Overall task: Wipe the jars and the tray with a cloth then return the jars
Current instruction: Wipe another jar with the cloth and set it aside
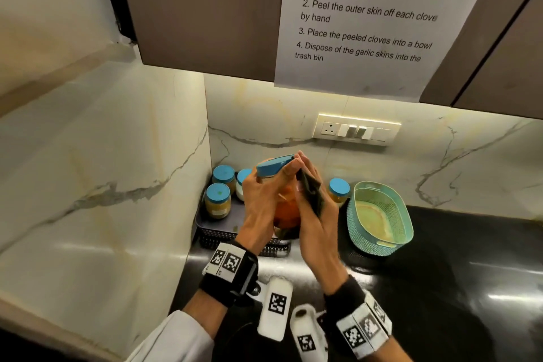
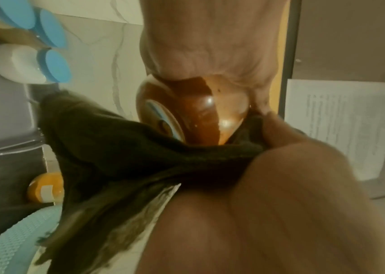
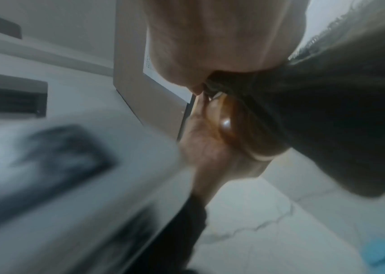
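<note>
My left hand (image 1: pixel 261 197) grips a glass jar (image 1: pixel 286 210) of orange contents just under its blue lid (image 1: pixel 274 166) and holds it tilted above the dark tray (image 1: pixel 216 233). My right hand (image 1: pixel 318 220) holds a dark cloth (image 1: pixel 311 191) against the jar's right side. In the left wrist view the cloth (image 2: pixel 140 157) wraps under the jar (image 2: pixel 194 115), with the thumb of the right hand (image 2: pixel 280 204) on it. In the right wrist view the cloth (image 3: pixel 327 111) covers most of the jar (image 3: pixel 229 128). Three blue-lidded jars (image 1: pixel 217 200) stand in the tray.
Another blue-lidded jar (image 1: pixel 339 189) stands on the black counter (image 1: pixel 440 288) right of my hands, beside an empty teal basket (image 1: pixel 379 217). Marble walls close the corner at left and behind. A cabinet with a taped paper sheet (image 1: pixel 361 20) hangs overhead.
</note>
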The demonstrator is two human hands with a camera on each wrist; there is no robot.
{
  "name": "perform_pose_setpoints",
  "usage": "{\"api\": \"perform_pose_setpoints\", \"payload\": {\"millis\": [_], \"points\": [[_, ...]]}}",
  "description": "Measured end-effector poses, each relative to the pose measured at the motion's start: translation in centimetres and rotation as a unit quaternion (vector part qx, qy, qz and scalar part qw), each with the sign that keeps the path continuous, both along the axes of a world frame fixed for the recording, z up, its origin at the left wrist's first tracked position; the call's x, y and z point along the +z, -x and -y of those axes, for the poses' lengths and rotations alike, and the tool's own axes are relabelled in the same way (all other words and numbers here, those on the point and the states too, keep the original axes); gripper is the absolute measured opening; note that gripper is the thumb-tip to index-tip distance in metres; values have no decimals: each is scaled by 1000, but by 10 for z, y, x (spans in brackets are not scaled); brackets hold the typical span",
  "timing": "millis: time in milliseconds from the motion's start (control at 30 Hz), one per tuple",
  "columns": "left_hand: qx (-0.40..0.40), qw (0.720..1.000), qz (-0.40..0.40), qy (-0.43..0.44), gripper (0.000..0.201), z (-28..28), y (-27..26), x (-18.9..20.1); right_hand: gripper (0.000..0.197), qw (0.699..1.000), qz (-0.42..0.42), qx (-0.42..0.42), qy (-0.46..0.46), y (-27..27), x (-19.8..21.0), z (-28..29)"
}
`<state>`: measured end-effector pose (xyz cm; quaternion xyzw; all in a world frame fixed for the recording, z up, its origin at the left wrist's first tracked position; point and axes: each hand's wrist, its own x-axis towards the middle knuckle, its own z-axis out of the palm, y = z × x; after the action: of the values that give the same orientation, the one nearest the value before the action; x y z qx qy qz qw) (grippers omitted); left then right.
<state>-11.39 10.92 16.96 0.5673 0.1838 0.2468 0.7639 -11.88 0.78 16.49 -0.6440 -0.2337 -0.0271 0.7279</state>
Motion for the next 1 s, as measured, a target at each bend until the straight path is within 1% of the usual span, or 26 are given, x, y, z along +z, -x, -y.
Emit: {"api": "perform_pose_setpoints", "payload": {"millis": [33,67,100,133,167,233,300,333,400,467,500,533,600,633,667,700,767,800,833,867,900,933,967,1000], "points": [[8,1000,-7,1,124,0,0,0,51,1000,19,4,-3,-1,-9,1],[13,1000,-13,0,124,1,1,-1,50,1000,27,7,6,-4,-11,1],[11,1000,-17,2,116,5,2,1,48,1000,21,8,21,-13,-11,0],[5,1000,-21,11,105,9,4,3,43,999,-2,-2,35,-22,-8,-1],[-10,999,-26,25,95,13,7,3,34,998,-44,-16,38,-30,-3,0],[-33,998,-31,36,87,14,7,2,20,988,-152,-20,-6,-43,6,5],[-51,997,-40,29,87,8,8,5,18,974,-223,3,-44,-50,10,9],[-59,997,-44,35,88,4,8,5,20,969,-241,16,-55,-50,12,11],[-71,995,-46,58,82,-2,7,4,25,966,-250,28,-61,-47,14,10],[-79,993,-50,66,73,-4,9,3,22,977,-208,17,-37,-37,14,8],[-77,994,-46,70,71,-5,9,1,21,986,-163,13,-27,-30,12,7],[-77,994,-37,76,75,-6,9,0,24,994,-107,14,-20,-21,7,6],[-75,994,-16,79,90,-7,8,-2,37,999,36,18,16,-5,-3,5],[-62,995,-9,73,98,-8,7,-2,43,995,87,25,40,-2,-6,4],[-47,997,-6,62,105,-9,6,-2,45,993,105,35,50,-5,-7,3],[-35,998,-6,48,110,-7,5,-3,43,995,78,43,45,-12,-2,2],[-26,1000,-6,14,114,-3,4,-1,32,998,-55,32,22,-27,13,0],[-21,1000,-4,1,114,-1,3,0,28,994,-103,23,18,-32,17,0],[-15,1000,-2,-3,118,0,2,0,24,994,-104,16,20,-31,16,1],[-11,1000,0,2,124,-2,2,0,23,996,-80,9,24,-23,14,1],[-9,1000,3,11,128,-5,2,3,29,999,-40,10,22,-16,10,0],[-8,1000,4,16,131,-9,1,3,39,999,4,30,17,-9,1,1],[-4,1000,2,12,132,-10,2,4,45,998,33,54,14,-6,-8,2],[1,1000,-1,7,131,-11,3,3,47,997,36,68,13,-8,-12,3]]}}
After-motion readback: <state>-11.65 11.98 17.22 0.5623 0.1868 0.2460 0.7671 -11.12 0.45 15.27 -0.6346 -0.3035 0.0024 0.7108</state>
